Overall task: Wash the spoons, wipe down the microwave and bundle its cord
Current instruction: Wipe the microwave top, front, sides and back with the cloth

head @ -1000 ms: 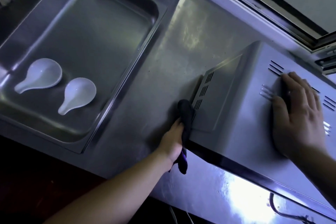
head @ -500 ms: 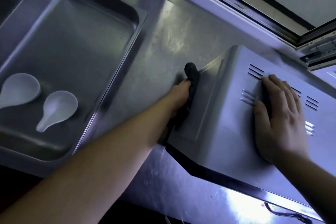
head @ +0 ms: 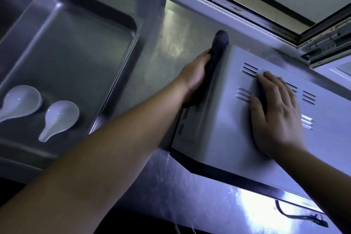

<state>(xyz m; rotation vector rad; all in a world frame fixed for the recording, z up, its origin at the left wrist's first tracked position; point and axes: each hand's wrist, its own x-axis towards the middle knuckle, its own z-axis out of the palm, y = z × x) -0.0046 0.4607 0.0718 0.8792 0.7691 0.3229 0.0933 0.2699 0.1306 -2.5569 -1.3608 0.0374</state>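
Observation:
A silver microwave [head: 224, 119] stands on the steel counter, seen from above. My left hand [head: 195, 76] presses a dark cloth [head: 218, 47] flat against the microwave's left side, near its back corner. My right hand [head: 275, 112] lies flat on the microwave's top, fingers straight, over the vent slots. Two white ceramic spoons [head: 19, 100] [head: 58, 118] lie bowl-up in the steel sink tray [head: 85, 30] at the left. A black cord [head: 296, 214] shows below the microwave's front edge at the lower right.
The steel counter [head: 171, 47] runs between the sink tray and the microwave. A window frame [head: 247, 11] lies along the back, close behind the microwave. The counter's front edge drops to darkness at the bottom left.
My left hand has slid the cloth along the microwave's left side from its front corner toward the back. The right hand has stayed flat on top. The view has shifted.

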